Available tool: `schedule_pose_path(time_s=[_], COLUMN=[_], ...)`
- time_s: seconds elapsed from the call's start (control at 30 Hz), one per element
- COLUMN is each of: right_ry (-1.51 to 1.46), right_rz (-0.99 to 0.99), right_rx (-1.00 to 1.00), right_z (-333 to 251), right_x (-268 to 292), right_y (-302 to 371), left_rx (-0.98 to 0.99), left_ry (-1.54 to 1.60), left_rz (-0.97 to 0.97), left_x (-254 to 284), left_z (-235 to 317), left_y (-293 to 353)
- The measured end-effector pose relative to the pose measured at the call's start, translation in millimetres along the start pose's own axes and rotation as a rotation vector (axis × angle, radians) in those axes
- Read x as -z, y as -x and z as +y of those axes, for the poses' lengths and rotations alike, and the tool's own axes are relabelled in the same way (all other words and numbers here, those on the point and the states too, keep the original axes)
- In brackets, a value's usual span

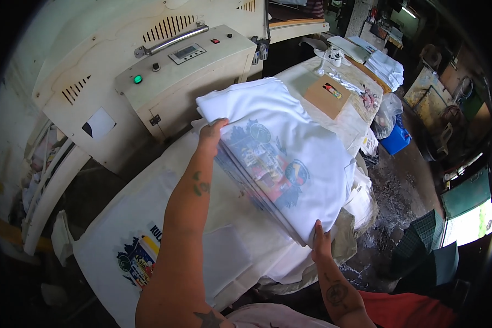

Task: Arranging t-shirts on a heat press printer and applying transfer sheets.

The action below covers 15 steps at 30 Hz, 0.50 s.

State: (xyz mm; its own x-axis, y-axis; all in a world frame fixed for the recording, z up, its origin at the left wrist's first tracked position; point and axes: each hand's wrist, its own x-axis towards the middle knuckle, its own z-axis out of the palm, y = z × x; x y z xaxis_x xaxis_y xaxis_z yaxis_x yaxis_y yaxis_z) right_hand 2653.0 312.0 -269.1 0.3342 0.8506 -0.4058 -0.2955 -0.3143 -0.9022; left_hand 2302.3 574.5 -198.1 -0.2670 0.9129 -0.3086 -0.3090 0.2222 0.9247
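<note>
A thick stack of white printed fabric (325, 164), folded in layers, lies over the cloth-covered table in front of me. A colourful print shows faintly through its top layer. My left hand (212, 135) is closed on the stack's near left edge, with the thumb on top. At the near right corner my right hand (321, 243) grips the same stack, its thumb above and its other fingers mostly hidden. Another white piece with a bright printed picture (139, 259) lies flat at the lower left, partly covered by my left forearm.
Beyond the table stands a large cream machine with a control box (186, 68), a lit green button (138, 80) and a metal handle (175, 39). A brown cardboard piece (327, 97) lies on the far table end. A blue bin (396, 141) stands on the floor to the right.
</note>
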Motion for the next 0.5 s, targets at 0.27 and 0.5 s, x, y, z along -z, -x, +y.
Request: schedule_pose_path(time_s=[0.27, 0.5], right_ry=[0.802, 1.288], right_rz=[0.399, -0.406], right_rx=[0.675, 1.028], right_z=[-44.2, -101.9], right_x=[-10.8, -74.7], right_y=[-14.9, -72.1], left_rx=[-0.482, -0.563], left_ry=[-0.71, -1.649], left_rz=[0.563, 0.024], left_x=[39.2, -11.4], left_z=[1.1, -1.3], left_y=[-6.2, 14.3])
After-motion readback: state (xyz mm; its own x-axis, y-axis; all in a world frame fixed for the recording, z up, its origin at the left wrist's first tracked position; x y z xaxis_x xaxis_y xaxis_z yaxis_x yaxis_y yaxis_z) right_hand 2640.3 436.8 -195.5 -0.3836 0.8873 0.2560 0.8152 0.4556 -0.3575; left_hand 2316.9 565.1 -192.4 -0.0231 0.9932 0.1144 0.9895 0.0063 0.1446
